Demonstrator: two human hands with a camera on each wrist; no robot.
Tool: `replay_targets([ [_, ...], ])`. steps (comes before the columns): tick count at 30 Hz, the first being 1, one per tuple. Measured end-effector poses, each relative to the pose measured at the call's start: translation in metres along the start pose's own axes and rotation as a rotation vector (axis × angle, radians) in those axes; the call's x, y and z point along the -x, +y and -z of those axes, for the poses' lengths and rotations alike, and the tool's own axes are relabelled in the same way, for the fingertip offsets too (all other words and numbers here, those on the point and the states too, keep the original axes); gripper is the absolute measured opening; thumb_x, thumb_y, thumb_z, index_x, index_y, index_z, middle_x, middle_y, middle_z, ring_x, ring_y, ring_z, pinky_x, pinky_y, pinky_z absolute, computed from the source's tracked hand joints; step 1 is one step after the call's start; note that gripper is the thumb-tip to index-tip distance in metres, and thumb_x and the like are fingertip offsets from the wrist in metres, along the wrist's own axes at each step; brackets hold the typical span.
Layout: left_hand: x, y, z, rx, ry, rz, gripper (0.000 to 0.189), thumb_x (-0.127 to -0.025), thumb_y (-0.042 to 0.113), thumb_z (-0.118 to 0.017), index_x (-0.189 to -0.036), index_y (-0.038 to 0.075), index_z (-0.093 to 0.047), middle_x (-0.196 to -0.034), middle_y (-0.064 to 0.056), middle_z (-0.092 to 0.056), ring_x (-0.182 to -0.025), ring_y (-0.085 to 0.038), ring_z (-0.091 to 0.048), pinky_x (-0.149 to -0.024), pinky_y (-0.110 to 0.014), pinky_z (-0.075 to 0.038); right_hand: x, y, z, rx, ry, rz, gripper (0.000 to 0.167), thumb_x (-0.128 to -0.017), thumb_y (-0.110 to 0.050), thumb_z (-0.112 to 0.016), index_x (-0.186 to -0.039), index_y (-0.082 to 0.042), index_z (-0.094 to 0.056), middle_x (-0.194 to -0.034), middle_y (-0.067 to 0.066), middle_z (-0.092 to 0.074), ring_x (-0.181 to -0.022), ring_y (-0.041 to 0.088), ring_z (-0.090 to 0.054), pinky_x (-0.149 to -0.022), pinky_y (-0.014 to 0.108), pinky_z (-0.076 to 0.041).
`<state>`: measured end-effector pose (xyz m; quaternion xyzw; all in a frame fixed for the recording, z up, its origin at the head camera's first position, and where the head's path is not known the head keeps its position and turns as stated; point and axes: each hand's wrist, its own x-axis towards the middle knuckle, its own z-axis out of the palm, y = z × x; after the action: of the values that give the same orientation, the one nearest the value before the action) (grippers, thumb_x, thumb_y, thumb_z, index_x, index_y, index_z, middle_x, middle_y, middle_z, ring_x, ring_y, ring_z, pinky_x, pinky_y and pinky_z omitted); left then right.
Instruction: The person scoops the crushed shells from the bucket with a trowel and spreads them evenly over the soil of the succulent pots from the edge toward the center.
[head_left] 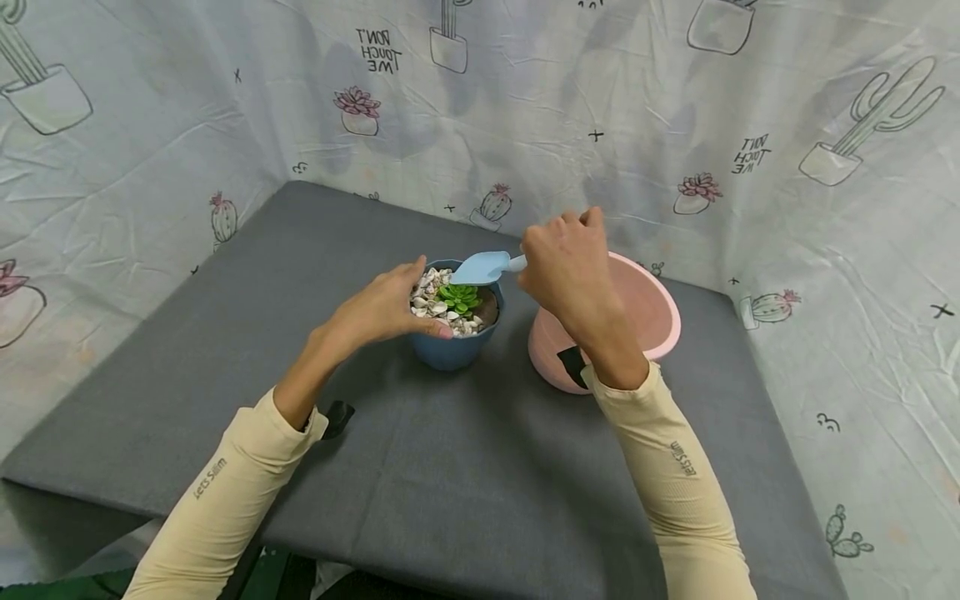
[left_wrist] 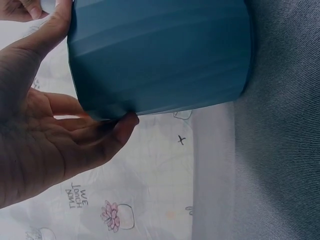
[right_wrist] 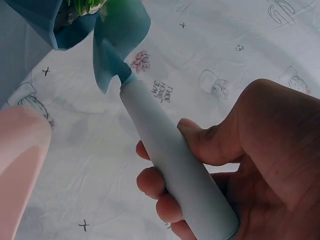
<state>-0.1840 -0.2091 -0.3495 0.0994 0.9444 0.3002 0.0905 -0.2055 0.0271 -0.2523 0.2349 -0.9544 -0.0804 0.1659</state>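
A blue plant pot [head_left: 450,354] stands on the grey cloth, holding a green succulent [head_left: 459,296], pale pebbles [head_left: 426,302] and a patch of dark soil [head_left: 489,308] on the right. My left hand [head_left: 378,304] grips the pot from its left side, thumb near the front rim and fingers around the far side. My right hand [head_left: 566,267] holds a small trowel by its pale handle [right_wrist: 170,155]. Its light blue blade [head_left: 480,268] hangs over the pot's back part, just above the succulent. What the blade carries cannot be seen.
A pink tub [head_left: 543,337] stands tilted-looking right of the blue pot, under my right forearm; its contents are hidden. Grey cloth [head_left: 420,467] covers the table. A white sheet [head_left: 630,117] printed with cacti hangs behind and at both sides.
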Motion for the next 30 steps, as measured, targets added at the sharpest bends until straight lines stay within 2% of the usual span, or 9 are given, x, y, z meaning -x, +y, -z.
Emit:
replay_targets([
  [3, 0.000, 0.003, -0.004, -0.001, 0.011, 0.012, 0.133, -0.080, 0.064, -0.084, -0.169, 0.007, -0.003, -0.175, -0.021, -0.017, -0.161, -0.045, -0.021, -0.125, -0.065, -0.029, 0.001, 0.004, -0.003, -0.005, 0.025, -0.010, 0.024, -0.083, -0.004, -0.064, -0.061, -0.015, -0.060, -0.063, 0.005, -0.054, -0.070, 0.030, -0.053, -0.087, 0.045, -0.035],
  [7, 0.002, 0.010, -0.010, -0.014, 0.031, 0.043, 0.136, -0.079, 0.068, -0.082, -0.169, 0.010, 0.002, -0.171, -0.026, -0.020, -0.155, -0.047, -0.033, -0.115, -0.063, -0.043, 0.003, 0.012, -0.005, -0.032, 0.075, -0.035, 0.021, -0.081, -0.002, -0.062, -0.063, -0.013, -0.064, -0.062, 0.009, -0.059, -0.072, 0.033, -0.055, -0.089, 0.048, -0.037],
  [9, 0.003, 0.012, -0.012, -0.026, 0.042, 0.053, 0.138, -0.079, 0.070, -0.081, -0.169, 0.011, 0.006, -0.169, -0.029, -0.021, -0.150, -0.048, -0.037, -0.109, -0.063, -0.047, 0.005, 0.018, -0.005, -0.067, 0.081, -0.057, 0.020, -0.084, -0.003, -0.062, -0.067, -0.011, -0.070, -0.063, 0.012, -0.064, -0.074, 0.034, -0.057, -0.090, 0.050, -0.038],
  [11, 0.002, 0.012, -0.012, -0.045, 0.045, 0.052, 0.141, -0.078, 0.072, -0.081, -0.168, 0.014, 0.011, -0.167, -0.032, -0.021, -0.147, -0.050, -0.036, -0.109, -0.064, -0.044, 0.007, 0.024, -0.003, -0.105, 0.076, -0.078, 0.022, -0.090, -0.004, -0.062, -0.071, -0.009, -0.072, -0.065, 0.013, -0.066, -0.075, 0.035, -0.058, -0.091, 0.051, -0.038],
  [16, -0.009, 0.000, -0.002, 0.013, -0.013, -0.067, 0.143, -0.080, 0.060, -0.086, -0.166, 0.018, 0.020, -0.172, -0.028, -0.010, -0.157, -0.049, -0.023, -0.120, -0.068, -0.031, 0.022, 0.048, 0.000, -0.191, 0.123, -0.121, 0.029, -0.097, -0.006, -0.060, -0.070, -0.004, -0.070, -0.061, 0.013, -0.062, -0.073, 0.037, -0.058, -0.089, 0.053, -0.038],
  [19, -0.014, -0.007, 0.004, 0.067, -0.069, -0.148, 0.142, -0.080, 0.051, -0.089, -0.166, 0.019, 0.019, -0.176, -0.022, -0.002, -0.163, -0.043, -0.014, -0.124, -0.066, -0.029, 0.037, 0.065, 0.000, -0.218, 0.185, -0.139, 0.025, -0.096, -0.005, -0.062, -0.075, -0.002, -0.074, -0.061, 0.015, -0.063, -0.071, 0.038, -0.057, -0.084, 0.054, -0.038],
  [21, -0.013, -0.009, 0.005, 0.072, -0.081, -0.162, 0.143, -0.078, 0.051, -0.091, -0.167, 0.017, 0.016, -0.176, -0.022, -0.005, -0.163, -0.042, -0.015, -0.125, -0.064, -0.029, 0.048, 0.078, 0.000, -0.226, 0.216, -0.155, 0.022, -0.097, -0.005, -0.061, -0.081, 0.000, -0.076, -0.067, 0.018, -0.068, -0.073, 0.038, -0.056, -0.083, 0.055, -0.037],
  [25, -0.006, -0.005, 0.001, 0.048, -0.039, -0.104, 0.145, -0.075, 0.059, -0.090, -0.167, 0.015, 0.014, -0.174, -0.025, -0.016, -0.160, -0.045, -0.024, -0.122, -0.065, -0.034, 0.067, 0.103, -0.002, -0.218, 0.266, -0.179, 0.019, -0.098, -0.006, -0.063, -0.094, 0.002, -0.079, -0.081, 0.024, -0.074, -0.078, 0.041, -0.056, -0.081, 0.058, -0.037],
  [30, 0.008, 0.010, -0.011, -0.028, 0.072, 0.026, 0.146, -0.073, 0.074, -0.083, -0.167, 0.023, 0.016, -0.169, -0.026, -0.025, -0.150, -0.050, -0.037, -0.115, -0.068, -0.032, 0.084, 0.131, -0.008, -0.195, 0.291, -0.184, 0.014, -0.095, -0.002, -0.065, -0.096, 0.004, -0.079, -0.087, 0.027, -0.075, -0.078, 0.043, -0.055, -0.075, 0.059, -0.034],
])
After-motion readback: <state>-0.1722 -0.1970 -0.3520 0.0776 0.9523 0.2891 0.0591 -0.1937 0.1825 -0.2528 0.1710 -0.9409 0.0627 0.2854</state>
